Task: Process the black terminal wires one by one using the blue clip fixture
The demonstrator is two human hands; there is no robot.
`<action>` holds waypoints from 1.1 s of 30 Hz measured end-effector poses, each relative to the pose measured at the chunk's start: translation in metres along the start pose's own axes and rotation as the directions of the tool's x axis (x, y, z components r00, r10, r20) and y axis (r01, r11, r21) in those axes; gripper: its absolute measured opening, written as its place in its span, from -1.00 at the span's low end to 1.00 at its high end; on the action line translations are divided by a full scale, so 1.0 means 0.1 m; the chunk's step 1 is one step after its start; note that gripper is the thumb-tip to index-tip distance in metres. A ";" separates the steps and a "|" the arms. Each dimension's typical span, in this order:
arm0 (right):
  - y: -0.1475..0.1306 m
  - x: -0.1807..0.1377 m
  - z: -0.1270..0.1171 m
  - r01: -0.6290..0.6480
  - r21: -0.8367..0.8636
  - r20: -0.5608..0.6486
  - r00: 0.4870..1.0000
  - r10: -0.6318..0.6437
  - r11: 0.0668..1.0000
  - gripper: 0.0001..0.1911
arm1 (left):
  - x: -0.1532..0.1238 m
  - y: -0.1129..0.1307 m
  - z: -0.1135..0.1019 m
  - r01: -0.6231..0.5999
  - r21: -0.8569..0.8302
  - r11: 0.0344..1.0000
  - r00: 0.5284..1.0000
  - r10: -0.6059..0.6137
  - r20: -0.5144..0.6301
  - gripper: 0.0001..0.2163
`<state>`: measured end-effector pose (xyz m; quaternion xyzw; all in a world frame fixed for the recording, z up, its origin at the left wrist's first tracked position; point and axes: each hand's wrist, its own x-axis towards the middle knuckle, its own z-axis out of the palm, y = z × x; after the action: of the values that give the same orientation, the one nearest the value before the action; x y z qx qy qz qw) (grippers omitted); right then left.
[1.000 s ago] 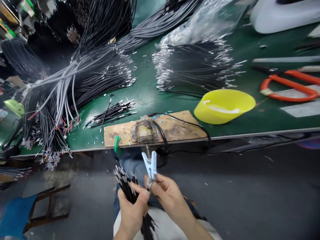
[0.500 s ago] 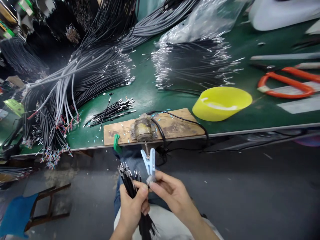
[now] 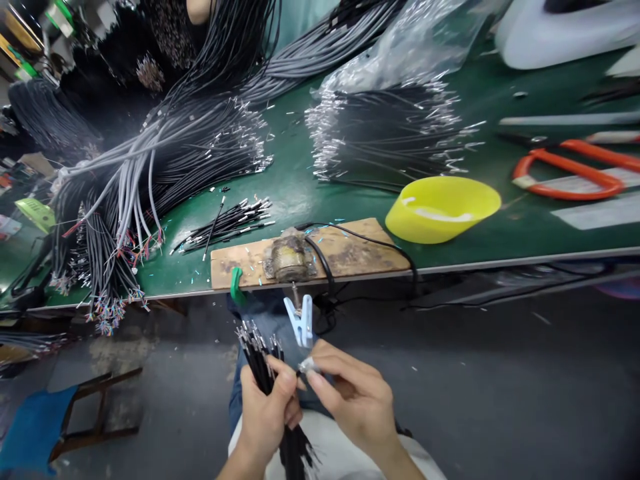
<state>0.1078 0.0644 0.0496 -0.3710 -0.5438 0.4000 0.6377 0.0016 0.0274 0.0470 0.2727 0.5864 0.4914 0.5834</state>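
My left hand point(image 3: 270, 400) is closed around a bundle of black cables point(image 3: 295, 447) with bare silvery ends, held upright and tilted over my lap. Beside it, my right hand point(image 3: 353, 397) pinches the pale, silvery end of one black cable point(image 3: 305, 365) between thumb and fingers. This end sits close to my left fingertips. Just above my right fingers hangs a light blue clothespin point(image 3: 301, 323), fixed to the shaft of a small, worn motor point(image 3: 291, 257). The motor is mounted on a wooden board point(image 3: 355, 247) at the table edge.
Behind the board lie short black cables point(image 3: 225, 227), grey and black cable bundles point(image 3: 200, 140) and a wide stack of black cables point(image 3: 395, 130). A yellow cup-like ring point(image 3: 443, 210) and orange-handled scissors point(image 3: 570, 173) are on the right. Lower left stands a blue chair point(image 3: 37, 427).
My right hand has shifted slightly right and down, so the silvery cable end is now apart from the clothespin's tips. My left hand keeps its hold. The view has moved slightly.
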 end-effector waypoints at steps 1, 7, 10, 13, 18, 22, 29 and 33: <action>0.00 0.02 -0.02 -0.026 0.003 -0.001 1.000 0.026 1.000 -0.79 | 0.00 0.00 -0.01 -0.020 0.013 1.000 1.000 0.020 -0.013 -0.59; 0.00 0.07 -0.11 -0.129 0.003 0.018 0.991 0.129 0.992 -0.83 | -0.07 0.11 0.02 -0.328 0.159 0.931 0.922 0.352 -0.162 -0.85; 0.00 0.05 -0.14 -0.103 -0.045 0.054 0.993 0.105 0.994 -0.87 | -0.08 0.12 0.02 -0.432 0.314 0.845 0.869 0.483 -0.104 -0.91; 0.00 0.06 -0.19 -0.025 -0.122 0.145 0.988 0.043 0.992 -0.95 | -0.06 0.11 -0.01 -0.439 0.459 0.773 0.865 0.502 -0.018 -0.85; 0.00 0.09 -0.24 0.209 -0.254 0.241 0.959 -0.148 0.944 -0.82 | -0.04 0.16 -0.03 -0.429 0.563 0.706 0.877 0.474 0.075 -0.87; 0.03 0.06 -0.21 0.280 -0.311 0.252 0.946 -0.206 0.908 -0.79 | -0.05 0.21 0.01 -0.381 0.590 0.712 0.882 0.470 0.001 -0.88; 0.07 -0.01 -0.17 0.084 -0.264 0.113 0.992 -0.055 0.961 -0.84 | -0.04 0.18 0.08 -0.352 0.337 0.873 0.900 0.414 -0.134 -0.89; 0.03 -0.01 -0.17 -0.069 -0.149 0.100 0.991 0.085 0.986 -0.88 | -0.04 0.18 0.09 -0.333 0.359 0.872 0.898 0.409 -0.160 -0.88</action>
<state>0.1240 0.0643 0.0439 -0.4155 -0.5896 0.4027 0.5635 0.0059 0.0326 0.0662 0.4136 0.6585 0.5205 0.3528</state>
